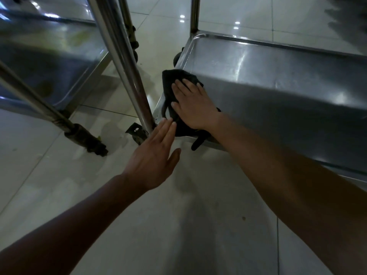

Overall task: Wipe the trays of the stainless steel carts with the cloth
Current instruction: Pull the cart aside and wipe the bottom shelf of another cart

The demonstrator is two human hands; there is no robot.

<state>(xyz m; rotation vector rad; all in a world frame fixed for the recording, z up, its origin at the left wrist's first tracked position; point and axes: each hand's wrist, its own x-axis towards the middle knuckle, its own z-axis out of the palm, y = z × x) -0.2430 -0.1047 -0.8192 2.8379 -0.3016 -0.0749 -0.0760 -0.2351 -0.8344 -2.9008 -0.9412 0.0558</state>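
Cloth (pixel 174 92) lies pressed under right hand (pixel 195 107) on tray (pixel 278 76).

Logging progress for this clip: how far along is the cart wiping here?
Done: nothing can be confirmed as finished. In hand: the right hand presses the dark cloth flat on the near left corner of the right cart's tray; the left hand hovers open beside it. Left: the left cart's tray shows yellowish smears.

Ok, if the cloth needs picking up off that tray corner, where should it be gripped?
Likely by the tail of the cloth hanging over the tray's near rim, pinched from below at the front. That part dangles free, while the right hand presses the rest flat, leaving little to pinch there.
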